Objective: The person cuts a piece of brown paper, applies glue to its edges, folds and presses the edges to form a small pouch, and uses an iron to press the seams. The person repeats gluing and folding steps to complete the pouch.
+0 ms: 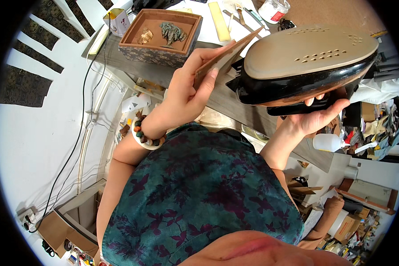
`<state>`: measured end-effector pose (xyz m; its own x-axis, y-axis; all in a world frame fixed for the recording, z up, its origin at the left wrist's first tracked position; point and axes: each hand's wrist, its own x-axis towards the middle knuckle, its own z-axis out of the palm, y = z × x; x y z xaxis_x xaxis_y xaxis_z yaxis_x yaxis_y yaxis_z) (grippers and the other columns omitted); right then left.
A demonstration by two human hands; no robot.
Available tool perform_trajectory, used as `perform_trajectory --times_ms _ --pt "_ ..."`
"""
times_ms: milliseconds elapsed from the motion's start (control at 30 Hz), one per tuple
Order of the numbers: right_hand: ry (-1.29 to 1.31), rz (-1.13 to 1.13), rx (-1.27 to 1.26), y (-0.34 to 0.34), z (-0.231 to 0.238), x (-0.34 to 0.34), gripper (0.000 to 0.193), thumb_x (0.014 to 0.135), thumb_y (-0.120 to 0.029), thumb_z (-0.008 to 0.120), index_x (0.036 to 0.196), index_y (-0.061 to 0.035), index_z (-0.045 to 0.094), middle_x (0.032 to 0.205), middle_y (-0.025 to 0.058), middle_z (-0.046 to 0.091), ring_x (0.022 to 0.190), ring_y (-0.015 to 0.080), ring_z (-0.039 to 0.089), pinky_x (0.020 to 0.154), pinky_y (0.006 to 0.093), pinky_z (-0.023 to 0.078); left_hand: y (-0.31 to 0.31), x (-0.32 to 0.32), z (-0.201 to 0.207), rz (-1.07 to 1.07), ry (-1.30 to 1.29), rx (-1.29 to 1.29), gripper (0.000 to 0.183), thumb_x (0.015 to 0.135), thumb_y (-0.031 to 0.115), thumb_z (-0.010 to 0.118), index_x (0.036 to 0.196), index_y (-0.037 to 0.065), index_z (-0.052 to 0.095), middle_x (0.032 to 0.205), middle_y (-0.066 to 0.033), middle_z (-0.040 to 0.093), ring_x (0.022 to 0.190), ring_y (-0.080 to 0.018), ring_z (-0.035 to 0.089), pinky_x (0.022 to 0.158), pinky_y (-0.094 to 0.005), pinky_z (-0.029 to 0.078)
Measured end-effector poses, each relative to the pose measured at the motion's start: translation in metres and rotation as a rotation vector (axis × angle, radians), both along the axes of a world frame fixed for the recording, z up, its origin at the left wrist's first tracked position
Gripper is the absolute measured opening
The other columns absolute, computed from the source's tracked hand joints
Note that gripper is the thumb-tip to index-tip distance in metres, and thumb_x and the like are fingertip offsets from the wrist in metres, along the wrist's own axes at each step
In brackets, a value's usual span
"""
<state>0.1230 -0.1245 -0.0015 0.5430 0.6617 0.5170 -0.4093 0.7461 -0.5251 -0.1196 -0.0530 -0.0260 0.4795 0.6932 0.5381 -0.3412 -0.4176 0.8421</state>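
Observation:
My right hand (312,120) grips a steam iron (292,91) from below, its fingers around the handle. The iron is turned over, so its tan soleplate (283,51) with rows of small holes faces up. A thin brown panel (229,53) is pinched between the thumb and fingers of my left hand (186,88), tilted on edge beside the iron's left end. The panel stands close to the iron; whether they touch I cannot tell. Beyond my left hand, a box (157,55) with dark patterned sides holds a gold-coloured piece (145,36) and a grey-green ornament (172,33).
Past the panel, a yellowish strip (219,21), a brush (240,17) and a white tub (274,9) lie on the table. A black cable (85,104) hangs down at the left. Below the iron stands a white bottle (328,142), near heaped fabric scraps (379,131).

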Motion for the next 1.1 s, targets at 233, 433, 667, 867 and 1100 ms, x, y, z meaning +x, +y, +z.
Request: perform_trajectory --times_ms 233,433,667,867,1100 --pt "-0.144 -0.209 0.0 -0.005 0.01 -0.012 0.062 0.094 -0.06 0.051 0.113 -0.0011 0.054 0.069 0.005 0.049 0.047 0.0155 0.048 0.042 0.0278 0.044 0.002 0.002 0.007 0.093 0.15 0.375 0.065 0.075 -0.017 0.037 0.139 -0.004 0.045 0.144 -0.0209 0.047 0.136 -0.0309 0.044 0.114 -0.0386 0.033" --pt "-0.268 -0.296 -0.109 -0.005 0.011 -0.024 0.061 0.093 -0.056 0.056 0.108 0.0022 0.052 0.068 0.0061 0.05 0.049 0.0159 0.05 0.042 0.0268 0.044 0.002 0.002 0.008 0.117 0.159 0.504 0.081 0.061 -0.017 0.037 0.14 -0.004 0.043 0.146 -0.0228 0.043 0.137 -0.0361 0.041 0.116 -0.043 0.031" --pt "-0.243 -0.24 -0.145 0.003 -0.003 -0.015 0.066 0.092 -0.061 0.055 0.117 0.0003 0.054 0.073 0.0014 0.048 0.055 0.0109 0.048 0.05 0.0221 0.042 0.003 -0.003 0.009 -0.014 0.148 0.26 0.078 0.071 -0.022 0.031 0.146 -0.001 0.032 0.15 -0.0198 0.04 0.144 -0.0291 0.033 0.116 -0.0385 0.027" --pt "-0.24 -0.337 -0.058 -0.001 -0.006 -0.021 0.06 0.093 -0.06 0.053 0.111 -0.0035 0.057 0.072 0.0013 0.048 0.053 0.0099 0.047 0.046 0.0212 0.041 0.0 -0.001 0.0 0.122 0.067 0.11 0.068 0.076 -0.021 0.034 0.14 0.0 0.037 0.144 -0.0235 0.045 0.135 -0.0374 0.042 0.108 -0.0332 0.036" --pt "-0.467 -0.512 -0.02 -0.006 0.006 -0.026 0.056 0.095 -0.062 0.048 0.095 -0.007 0.057 0.062 -0.0008 0.048 0.046 0.0088 0.042 0.041 0.0209 0.036 -0.003 -0.004 0.014 0.237 0.346 0.468 0.064 0.079 -0.019 0.039 0.139 0.0 0.045 0.14 -0.0209 0.052 0.122 -0.0321 0.057 0.099 -0.0284 0.043"
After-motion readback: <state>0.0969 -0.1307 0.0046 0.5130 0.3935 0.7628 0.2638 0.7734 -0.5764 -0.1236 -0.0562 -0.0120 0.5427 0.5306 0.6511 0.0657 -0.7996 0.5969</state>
